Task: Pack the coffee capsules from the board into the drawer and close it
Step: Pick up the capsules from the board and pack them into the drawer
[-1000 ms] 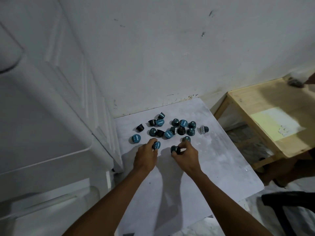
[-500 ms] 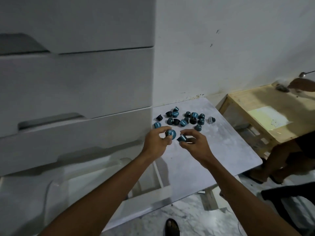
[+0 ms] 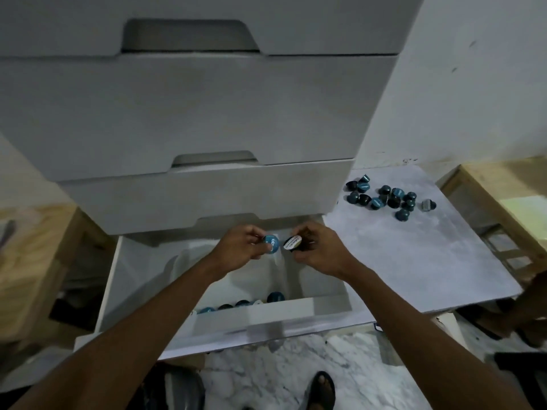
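Both hands hover over the open white bottom drawer [image 3: 254, 318]. My left hand [image 3: 242, 247] pinches a blue-lidded capsule [image 3: 272, 244]. Beside it, my right hand [image 3: 316, 247] grips a dark capsule with a white lid [image 3: 292, 242]; whether it holds another I cannot tell. Several capsules [image 3: 245, 303] lie along the drawer's front wall, partly hidden by it. A cluster of several blue and black capsules [image 3: 387, 198] sits at the far end of the grey board [image 3: 414, 255] to the right of the drawer.
Shut white drawers [image 3: 192, 113] stack above the open one. Wooden furniture stands at the left [image 3: 32, 261] and the right [image 3: 500, 196]. My sandalled foot [image 3: 321, 390] is on the marble floor below. Another person's limb [image 3: 529, 303] shows at the right edge.
Both hands lifted capsules off the board and carried them left, over the open drawer. My view swung left from the board to the drawer unit.
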